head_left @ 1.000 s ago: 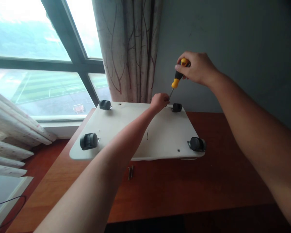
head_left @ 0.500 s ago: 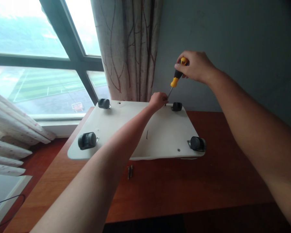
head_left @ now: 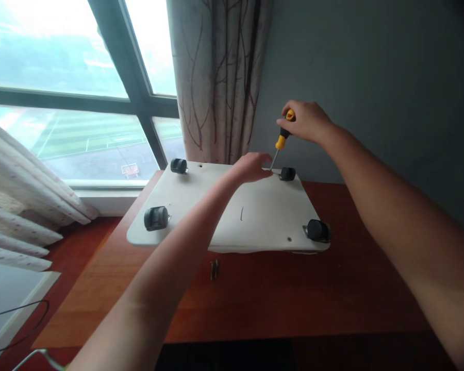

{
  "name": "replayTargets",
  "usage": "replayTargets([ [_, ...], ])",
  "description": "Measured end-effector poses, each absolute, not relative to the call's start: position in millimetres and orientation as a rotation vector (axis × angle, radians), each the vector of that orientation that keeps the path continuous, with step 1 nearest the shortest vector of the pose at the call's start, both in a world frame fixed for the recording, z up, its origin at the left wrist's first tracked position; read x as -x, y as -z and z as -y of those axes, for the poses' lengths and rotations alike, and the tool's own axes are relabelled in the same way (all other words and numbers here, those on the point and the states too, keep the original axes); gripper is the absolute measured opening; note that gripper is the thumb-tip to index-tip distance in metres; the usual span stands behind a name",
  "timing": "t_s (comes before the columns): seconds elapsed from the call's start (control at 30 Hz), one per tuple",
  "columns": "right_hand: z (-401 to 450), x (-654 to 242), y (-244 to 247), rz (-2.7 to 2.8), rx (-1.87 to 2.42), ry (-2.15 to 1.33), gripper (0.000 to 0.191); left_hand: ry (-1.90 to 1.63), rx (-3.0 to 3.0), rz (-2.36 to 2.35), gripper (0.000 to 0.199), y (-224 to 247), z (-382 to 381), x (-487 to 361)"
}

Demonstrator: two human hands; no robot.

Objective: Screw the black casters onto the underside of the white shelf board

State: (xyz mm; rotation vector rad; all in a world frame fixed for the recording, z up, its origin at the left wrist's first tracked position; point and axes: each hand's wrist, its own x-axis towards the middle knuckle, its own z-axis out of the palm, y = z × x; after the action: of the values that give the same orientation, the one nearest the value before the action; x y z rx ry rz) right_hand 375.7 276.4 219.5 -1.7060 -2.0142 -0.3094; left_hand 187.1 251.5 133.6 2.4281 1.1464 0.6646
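Note:
My right hand (head_left: 307, 120) is closed round the yellow-and-black handle of a screwdriver (head_left: 281, 140), which slants down toward the far edge of a white board (head_left: 263, 211). Close to the screwdriver's tip, my left hand (head_left: 252, 167) has thumb and fingers apart on either side of the shaft, with nothing visibly gripped. What the tip meets is too small to make out. Black casters sit at the board's corners, one (head_left: 287, 174) just right of the tip. On the table in front of the board lie two screws (head_left: 214, 269).
The board lies on a reddish-brown wooden table (head_left: 294, 299). Other casters stand at the near right (head_left: 318, 230), near left (head_left: 156, 218) and far left (head_left: 178, 166). Behind are a patterned curtain (head_left: 220, 77), a grey wall (head_left: 351, 77) and a window (head_left: 65, 98).
My left fingers have parted from their closed grip near the screwdriver's tip. My right hand and the screwdriver are slightly lower. The whole view has shifted a little.

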Motion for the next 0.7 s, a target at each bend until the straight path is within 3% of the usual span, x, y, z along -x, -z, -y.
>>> replayTargets([
  [0.13, -278, -373, -216, 1.964, 1.795, 0.340, 0.038, -0.995, -2.315, -1.022, 0.028, -141, -174, -135],
  [0.3, -287, -375, -217, 1.909, 1.878, 0.277, 0.032, -1.171, -2.124, -0.999, 0.019, -88, -76, -84],
  [0.5, -287, -380, -218, 1.922, 1.878, 0.322, 0.029, -1.337, -2.185, -1.124, 0.038, -20, -32, -47],
  [0.7, -293, -382, -217, 1.902, 1.951, 0.376, 0.031, -1.305, -2.319, -1.161, 0.051, 3, -32, -39],
])
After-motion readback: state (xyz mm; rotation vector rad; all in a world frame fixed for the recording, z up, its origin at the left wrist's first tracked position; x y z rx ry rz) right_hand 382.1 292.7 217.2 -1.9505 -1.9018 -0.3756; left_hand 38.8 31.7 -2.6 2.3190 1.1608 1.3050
